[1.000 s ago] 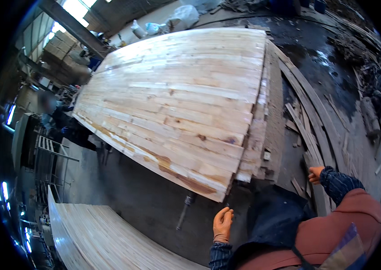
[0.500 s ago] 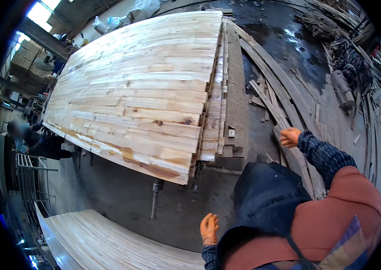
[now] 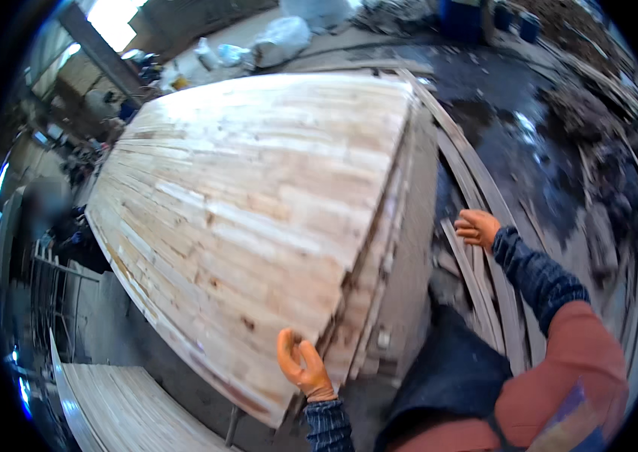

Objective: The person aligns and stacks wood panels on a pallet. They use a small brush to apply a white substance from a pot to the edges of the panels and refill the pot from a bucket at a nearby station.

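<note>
A large panel of pale glued wooden strips point(image 3: 259, 188) lies on top of a stack, its near corner pointing toward me. In an orange glove, my left hand point(image 3: 304, 368) is at the panel's near right edge. Its thumb and fingers are apart with nothing in them; whether it touches the wood I cannot tell. My right hand point(image 3: 479, 228), gloved the same, hangs in the air right of the stack, above long boards point(image 3: 488, 203). Its fingers are loosely bent and a little apart, holding nothing.
A second strip panel point(image 3: 127, 399) lies low at the near left, beside a metal rack point(image 3: 63, 282). Another person point(image 3: 44, 215) stands at the far left. Wet floor point(image 3: 515, 135) and scattered wood spread right; plastic sacks point(image 3: 283, 39) lie behind the stack.
My left hand has risen to the panel's edge and its fingers have spread. My right hand's fingers have loosened from a closer curl. The view has turned, with the stack now nearer.
</note>
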### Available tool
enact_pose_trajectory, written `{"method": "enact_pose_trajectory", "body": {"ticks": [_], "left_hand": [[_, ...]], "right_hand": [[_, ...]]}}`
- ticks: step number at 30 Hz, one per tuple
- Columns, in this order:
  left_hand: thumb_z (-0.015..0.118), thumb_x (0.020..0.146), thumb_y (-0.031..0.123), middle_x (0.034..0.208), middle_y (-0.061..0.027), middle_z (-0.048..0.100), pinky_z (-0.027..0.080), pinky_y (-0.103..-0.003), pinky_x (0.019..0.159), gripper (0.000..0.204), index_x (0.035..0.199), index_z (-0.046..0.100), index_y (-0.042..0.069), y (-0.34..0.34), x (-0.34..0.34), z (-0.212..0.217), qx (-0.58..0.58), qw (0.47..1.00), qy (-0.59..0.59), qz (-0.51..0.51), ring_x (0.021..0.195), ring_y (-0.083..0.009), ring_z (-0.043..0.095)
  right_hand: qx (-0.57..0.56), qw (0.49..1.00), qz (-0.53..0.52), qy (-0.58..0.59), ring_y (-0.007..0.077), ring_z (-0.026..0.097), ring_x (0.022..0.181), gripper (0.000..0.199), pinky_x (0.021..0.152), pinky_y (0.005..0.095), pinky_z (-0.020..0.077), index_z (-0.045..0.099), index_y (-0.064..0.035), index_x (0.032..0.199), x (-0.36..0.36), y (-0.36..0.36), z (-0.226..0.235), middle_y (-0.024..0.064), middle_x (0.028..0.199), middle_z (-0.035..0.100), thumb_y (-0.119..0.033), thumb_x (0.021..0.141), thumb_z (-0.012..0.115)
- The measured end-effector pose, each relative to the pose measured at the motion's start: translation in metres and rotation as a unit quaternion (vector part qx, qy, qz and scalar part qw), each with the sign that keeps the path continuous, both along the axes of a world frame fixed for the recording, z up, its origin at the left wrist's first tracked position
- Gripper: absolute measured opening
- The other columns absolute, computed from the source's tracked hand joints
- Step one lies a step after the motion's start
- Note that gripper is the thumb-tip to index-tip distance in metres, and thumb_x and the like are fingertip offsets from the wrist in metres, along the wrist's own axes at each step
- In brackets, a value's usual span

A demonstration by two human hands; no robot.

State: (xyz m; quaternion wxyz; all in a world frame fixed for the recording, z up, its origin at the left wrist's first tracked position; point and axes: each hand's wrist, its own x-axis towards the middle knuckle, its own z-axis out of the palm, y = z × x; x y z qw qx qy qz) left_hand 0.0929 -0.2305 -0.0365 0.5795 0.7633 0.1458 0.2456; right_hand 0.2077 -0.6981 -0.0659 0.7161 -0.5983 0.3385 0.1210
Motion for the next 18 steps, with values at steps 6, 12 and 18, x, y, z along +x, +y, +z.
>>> {"method": "enact_pose_trajectory", "body": {"ticks": [6,12,18], "left_hand": [[0.062,0.088,0.034,0.14,-0.0229,0.045,0.031,-0.052,0.109,0.056,0.136,0.049,0.008,-0.056,0.128,-0.058,0.332,0.904,0.233,0.136,0.131,-0.041,0.039],[0.049,0.091,0.05,0.152,-0.0164,0.031,0.022,-0.058,0.112,0.066,0.146,0.036,0.018,-0.087,0.164,-0.069,0.482,0.778,0.36,0.184,0.139,-0.0416,0.028],[0.048,0.09,0.052,0.153,-0.0175,0.028,0.017,-0.057,0.114,0.069,0.148,0.034,0.017,-0.087,0.169,-0.067,0.463,0.777,0.382,0.191,0.141,-0.0415,0.023]], "right_hand": [[0.106,0.992,-0.018,-0.061,0.0052,0.038,0.056,0.009,0.05,0.0203,0.0355,0.053,-0.0169,0.09,0.232,0.007,-0.001,-0.0058,0.073,0.041,-0.024,0.092,0.058],[0.132,0.991,-0.017,-0.021,0.0185,0.059,0.102,0.036,0.082,0.0336,0.0483,0.054,-0.0105,0.12,0.38,-0.03,-0.053,0.0053,0.115,0.06,-0.03,0.091,0.062],[0.108,0.988,-0.084,0.073,0.0273,0.063,0.106,0.051,0.087,0.0427,0.0554,0.054,-0.0064,0.128,0.427,-0.012,-0.06,0.0147,0.127,0.06,-0.036,0.089,0.067]]}}
